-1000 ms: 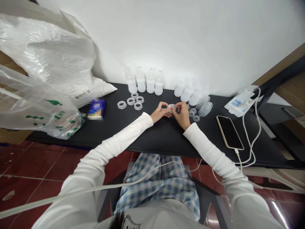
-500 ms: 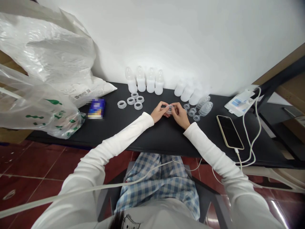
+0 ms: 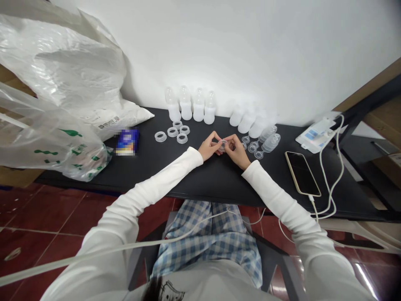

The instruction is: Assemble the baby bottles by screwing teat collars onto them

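My left hand (image 3: 209, 148) and my right hand (image 3: 236, 150) meet over the black table (image 3: 156, 167), fingertips pinched together on one small clear plastic piece (image 3: 222, 145) between them. Both hands are closed on it. Several white collar rings (image 3: 172, 133) lie to the left of my hands. Small clear nipples (image 3: 252, 147) and a stack of clear caps (image 3: 269, 140) lie just right of them. Several capped bottles (image 3: 191, 106) stand upright at the wall, and uncapped white bottles (image 3: 247, 119) stand beside them.
Large plastic bags (image 3: 53, 96) fill the left end of the table, with a blue packet (image 3: 127, 141) beside them. A phone (image 3: 302, 172) on a white cable (image 3: 328, 175) and a white device (image 3: 315, 134) lie at the right. A checked cloth covers my lap.
My hands have drawn closer together and slightly toward me, turning the small clear piece between the fingertips. Nothing else on the table has moved.
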